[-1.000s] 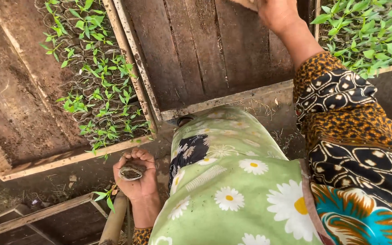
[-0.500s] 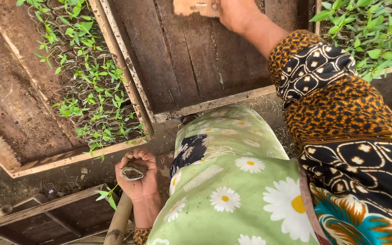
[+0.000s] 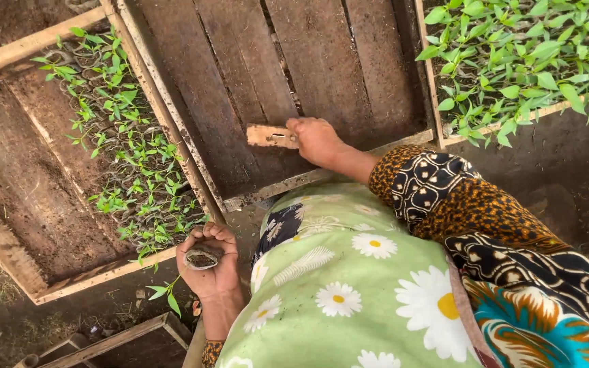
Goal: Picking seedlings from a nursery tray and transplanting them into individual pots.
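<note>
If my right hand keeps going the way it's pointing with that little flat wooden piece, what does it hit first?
The right hand points left across the dark slatted wooden tray floor. First in line looks to be the pale wooden frame rail on the tray's left side, with the green seedlings beyond it. Depth is hard to judge.

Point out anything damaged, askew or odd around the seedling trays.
One oddity: a seedling lies on bare ground outside the left tray, below the left hand holding a small soil cup. The middle tray has gaps between its floor planks.
</note>
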